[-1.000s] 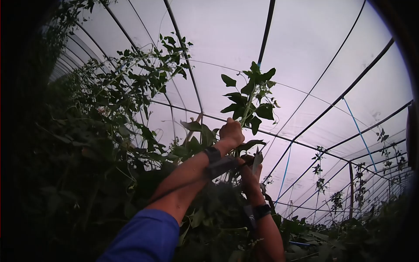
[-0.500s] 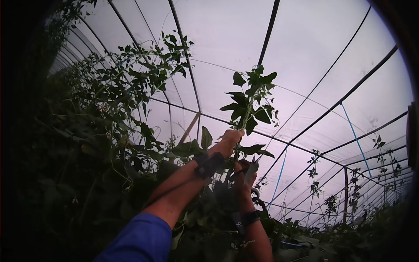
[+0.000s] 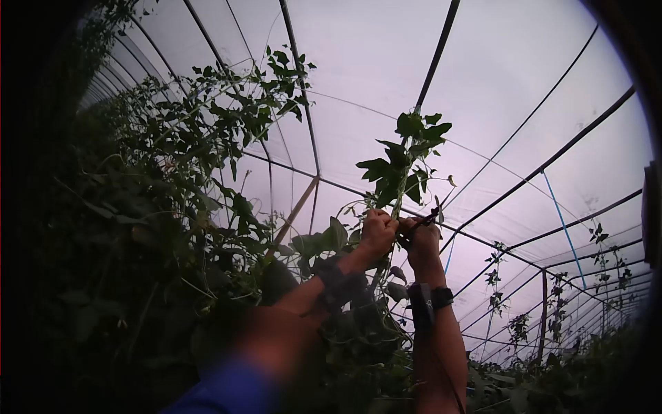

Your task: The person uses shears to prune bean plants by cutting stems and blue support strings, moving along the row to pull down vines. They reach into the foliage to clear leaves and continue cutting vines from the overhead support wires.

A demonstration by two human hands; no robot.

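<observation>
A bundle of leafy vine stems (image 3: 400, 169) stands upright against the pale roof. My left hand (image 3: 379, 231) is closed around its lower stems, and a dark band is on that wrist. Right beside it, my right hand (image 3: 420, 238) is closed on a dark cutting tool (image 3: 436, 212), which looks like scissors or shears with its tip pointing up. The right fingertips are close to the stems; whether they also touch them is hard to tell. Below both hands, thinner stems and leaves hang down.
Dense vines (image 3: 214, 131) fill the left side and the area below. A wooden post (image 3: 298, 210) slants behind the left hand. Metal roof bars (image 3: 545, 155) cross overhead. A blue string (image 3: 564, 228) and hanging vines (image 3: 494, 276) are at the right.
My right hand has risen with the tool from below to beside my left hand. My left hand has shifted slightly right and down, and the leafy tops have turned.
</observation>
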